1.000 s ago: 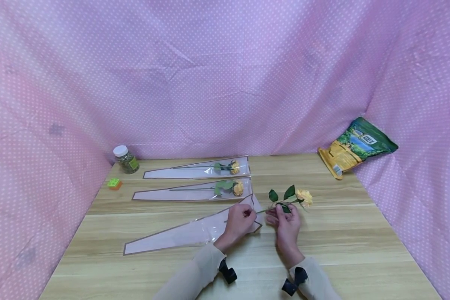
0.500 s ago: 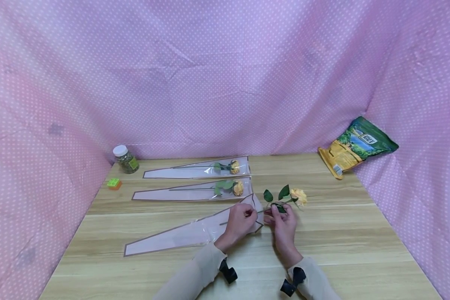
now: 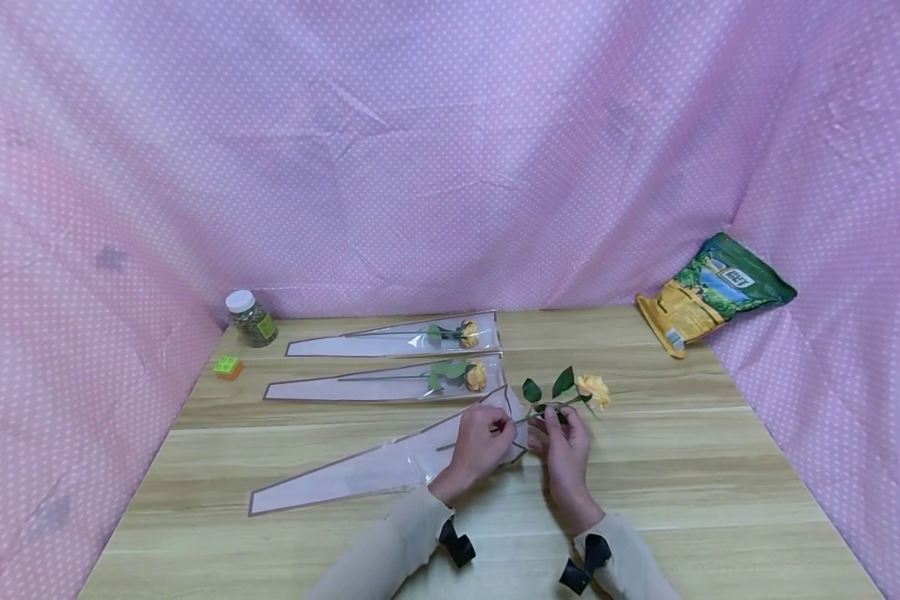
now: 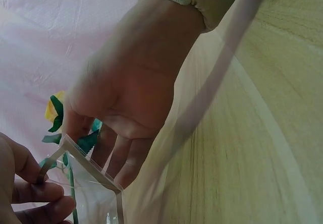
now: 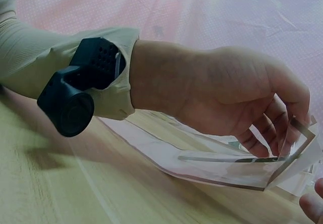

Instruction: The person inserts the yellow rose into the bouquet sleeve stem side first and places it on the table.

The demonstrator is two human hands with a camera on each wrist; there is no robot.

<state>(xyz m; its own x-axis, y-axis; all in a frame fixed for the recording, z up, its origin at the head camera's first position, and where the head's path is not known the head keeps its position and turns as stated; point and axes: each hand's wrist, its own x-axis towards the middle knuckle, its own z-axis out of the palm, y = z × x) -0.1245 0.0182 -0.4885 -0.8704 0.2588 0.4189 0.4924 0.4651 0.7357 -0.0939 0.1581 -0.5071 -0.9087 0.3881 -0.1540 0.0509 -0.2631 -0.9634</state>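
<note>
My left hand (image 3: 482, 437) pinches the open mouth edge of a clear flower sleeve (image 3: 345, 479) with a brown border, lying aslant on the table. With my right hand (image 3: 567, 450) I hold a yellow rose (image 3: 593, 391) by its stem near the green leaves (image 3: 563, 382). The rose's stem (image 4: 71, 188) runs through the mouth into the sleeve, while bloom and leaves are outside it. In the right wrist view, the stem's lower part (image 5: 202, 159) shows through the film. My left fingers hide part of the mouth in the head view.
Behind lie two more sleeves, a nearer one (image 3: 300, 390) and a farther one (image 3: 315, 347), each with a yellow rose inside. A jar with a white lid (image 3: 252, 320) and a small coloured block (image 3: 228, 368) stand at left. A green and yellow bag (image 3: 712, 292) leans at back right.
My right hand and the rose have moved slightly left, toward the sleeve's mouth, and the stem reaches farther inside. The left hand has stayed almost in place.
</note>
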